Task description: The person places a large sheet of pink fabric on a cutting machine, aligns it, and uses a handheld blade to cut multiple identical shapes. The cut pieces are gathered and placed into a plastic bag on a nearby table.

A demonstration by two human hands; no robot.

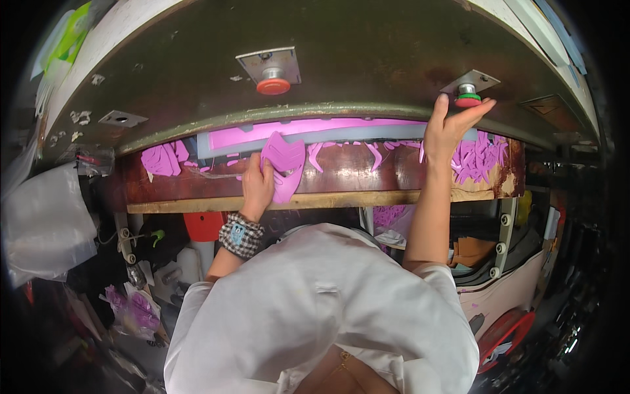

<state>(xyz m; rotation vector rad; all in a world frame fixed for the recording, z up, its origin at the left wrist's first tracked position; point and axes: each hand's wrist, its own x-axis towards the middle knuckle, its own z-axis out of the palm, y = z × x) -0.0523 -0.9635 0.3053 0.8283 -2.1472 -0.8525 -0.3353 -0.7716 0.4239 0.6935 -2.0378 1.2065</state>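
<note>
My left hand (pixel 257 186) is closed on a few flat purple cut-out pieces (pixel 285 157), which look like foam sheet. They stand tilted over the wooden ledge. My right hand (pixel 453 128) is raised to a push button (pixel 467 98) with a green collar and a red face on the dark green machine front. Its fingers are stretched and apart, the thumb at one side of the button and the fingers under it. Behind the held pieces lies a purple sheet (pixel 328 125) on a pale board, partly under the machine.
A red push button (pixel 273 85) projects from the machine (pixel 367 59). Purple cut pieces (pixel 161 159) lie at the ledge's left, and a heap of purple strips (pixel 482 157) at its right. The wooden ledge (pixel 348 197) runs across. Clear plastic bags (pixel 49 220) hang at left.
</note>
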